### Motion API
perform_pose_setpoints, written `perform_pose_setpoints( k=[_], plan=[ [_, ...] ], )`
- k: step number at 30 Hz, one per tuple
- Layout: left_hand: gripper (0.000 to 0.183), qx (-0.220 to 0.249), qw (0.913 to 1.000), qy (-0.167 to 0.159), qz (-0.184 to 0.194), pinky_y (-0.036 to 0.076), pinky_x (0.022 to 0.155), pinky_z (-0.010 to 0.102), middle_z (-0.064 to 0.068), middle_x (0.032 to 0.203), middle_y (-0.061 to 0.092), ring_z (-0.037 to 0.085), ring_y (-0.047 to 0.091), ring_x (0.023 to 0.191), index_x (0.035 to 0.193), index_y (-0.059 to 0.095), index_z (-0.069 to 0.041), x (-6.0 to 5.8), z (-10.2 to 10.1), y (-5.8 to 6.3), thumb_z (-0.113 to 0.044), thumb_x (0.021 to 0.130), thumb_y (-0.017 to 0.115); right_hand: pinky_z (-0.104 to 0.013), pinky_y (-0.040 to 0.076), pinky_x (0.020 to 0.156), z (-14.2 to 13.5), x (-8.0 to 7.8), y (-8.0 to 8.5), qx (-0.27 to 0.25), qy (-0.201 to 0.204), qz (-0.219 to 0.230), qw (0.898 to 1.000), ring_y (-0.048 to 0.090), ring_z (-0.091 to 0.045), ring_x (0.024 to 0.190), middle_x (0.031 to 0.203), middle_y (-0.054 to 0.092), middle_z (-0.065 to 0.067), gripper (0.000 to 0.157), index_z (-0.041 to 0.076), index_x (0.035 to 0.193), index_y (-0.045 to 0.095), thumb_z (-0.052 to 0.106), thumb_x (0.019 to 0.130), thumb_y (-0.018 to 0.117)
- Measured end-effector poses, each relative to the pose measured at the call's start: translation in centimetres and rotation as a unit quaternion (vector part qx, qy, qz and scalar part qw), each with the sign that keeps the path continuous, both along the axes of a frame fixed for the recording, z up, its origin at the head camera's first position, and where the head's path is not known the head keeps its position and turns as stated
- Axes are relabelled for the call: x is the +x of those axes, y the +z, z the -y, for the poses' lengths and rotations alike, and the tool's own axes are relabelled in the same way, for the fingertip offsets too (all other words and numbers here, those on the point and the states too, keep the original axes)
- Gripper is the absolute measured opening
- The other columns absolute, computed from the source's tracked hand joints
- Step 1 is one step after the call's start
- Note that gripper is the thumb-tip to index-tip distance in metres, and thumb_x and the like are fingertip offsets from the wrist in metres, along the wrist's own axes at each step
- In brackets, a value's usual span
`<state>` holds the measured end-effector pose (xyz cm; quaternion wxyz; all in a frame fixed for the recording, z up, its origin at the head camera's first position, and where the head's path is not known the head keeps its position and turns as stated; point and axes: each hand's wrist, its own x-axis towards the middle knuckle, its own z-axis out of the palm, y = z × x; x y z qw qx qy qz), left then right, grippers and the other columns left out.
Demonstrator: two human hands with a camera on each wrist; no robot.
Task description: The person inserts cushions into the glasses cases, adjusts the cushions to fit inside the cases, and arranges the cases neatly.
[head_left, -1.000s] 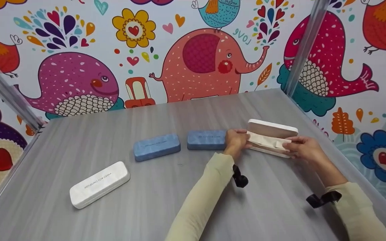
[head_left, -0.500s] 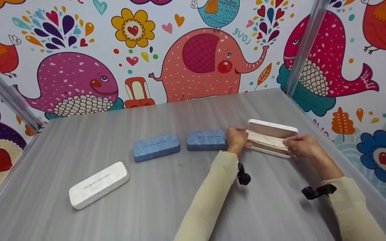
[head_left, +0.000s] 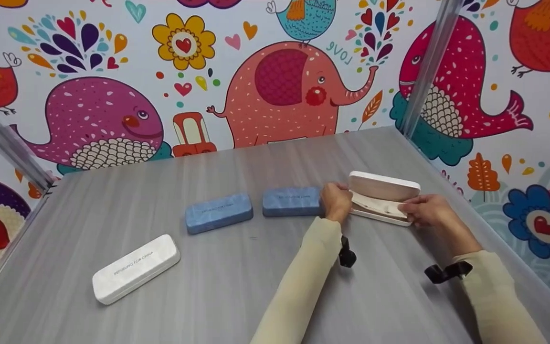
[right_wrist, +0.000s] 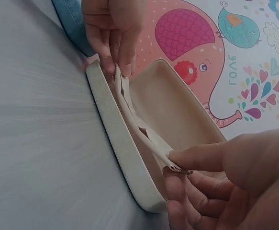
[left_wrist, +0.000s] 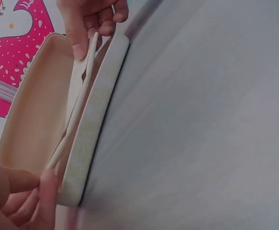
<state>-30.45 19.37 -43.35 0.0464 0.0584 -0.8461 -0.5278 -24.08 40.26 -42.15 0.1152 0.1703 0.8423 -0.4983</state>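
Observation:
An open white glasses case (head_left: 384, 185) stands at the right of the table, its lid tipped back toward the wall. Between my hands a folded cream cloth (head_left: 375, 204) stretches lengthwise along the case opening. My left hand (head_left: 337, 200) pinches the cloth's left end between thumb and fingers, beside a blue glasses case (head_left: 291, 201). At the other end, my right hand (head_left: 430, 210) pinches the cloth, thumb on top. In the right wrist view the cloth (right_wrist: 135, 122) shows layered folds with small gaps along its edge. The case's bottom is partly hidden under it.
A second blue case (head_left: 219, 212) lies left of the first, and a closed white case (head_left: 136, 268) sits at the front left. Behind the grey table (head_left: 217, 286) rises a wall (head_left: 127, 43) with cartoon animals. Metal posts (head_left: 430, 71) frame its corners.
The cloth has gone from bunched to flatter, and it now dips lower into the open case. Both hands keep hold of its ends. The left forearm has shifted slightly right, the right forearm slightly left.

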Motion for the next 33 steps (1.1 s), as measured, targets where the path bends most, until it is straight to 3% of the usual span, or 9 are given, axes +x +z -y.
perform_pose_setpoints(
  k=[4,8,19,27,33],
  plan=[
    [0.008,-0.030,0.9993,0.008,-0.021,0.057,0.073,0.034,0.004,0.080,0.077,0.023,0.072,0.080,0.075,0.078,-0.010,0.0,0.0,-0.1,-0.004,0.080,0.078,-0.023,0.053,0.064,0.2,-0.2,-0.1,0.005,-0.006,-0.001,1.000,0.058,-0.010,0.068,0.070,0.061,0.007,0.039,0.000,0.117,0.064,0.031,0.094,0.071],
    [0.009,-0.049,0.9984,0.011,-0.025,0.057,0.073,0.037,0.003,0.081,0.077,0.024,0.073,0.081,0.074,0.079,-0.012,-0.1,-0.2,-0.1,-0.005,0.080,0.077,-0.023,0.053,0.065,0.3,-0.3,-0.2,0.015,-0.010,-0.002,1.000,0.057,-0.011,0.071,0.074,0.059,0.006,0.041,-0.001,0.120,0.064,0.031,0.095,0.069],
    [0.012,-0.091,0.9946,-0.030,-0.041,0.056,0.071,0.032,0.003,0.084,0.078,0.022,0.073,0.082,0.079,0.080,-0.010,0.1,0.5,0.0,-0.003,0.081,0.072,-0.022,0.052,0.063,0.3,-0.2,-1.1,0.021,-0.018,-0.005,1.000,0.057,-0.011,0.070,0.072,0.058,0.006,0.045,-0.002,0.122,0.065,0.033,0.094,0.071],
    [0.013,-0.088,0.9931,-0.046,-0.062,0.057,0.073,0.034,0.002,0.084,0.078,0.022,0.073,0.084,0.079,0.080,-0.009,0.4,0.4,0.0,-0.002,0.083,0.071,-0.023,0.051,0.061,0.4,-0.1,-1.2,0.031,-0.041,-0.032,0.998,0.056,-0.011,0.068,0.073,0.056,0.005,0.044,-0.005,0.119,0.066,0.030,0.092,0.073],
    [0.014,-0.140,0.9852,-0.065,-0.074,0.057,0.075,0.032,0.004,0.087,0.078,0.022,0.073,0.085,0.081,0.080,-0.009,0.6,0.1,0.1,-0.001,0.083,0.069,-0.022,0.053,0.065,0.3,0.2,-1.3,0.030,-0.052,-0.033,0.998,0.058,-0.014,0.074,0.080,0.060,0.004,0.048,-0.003,0.126,0.064,0.031,0.093,0.072]
  ],
)
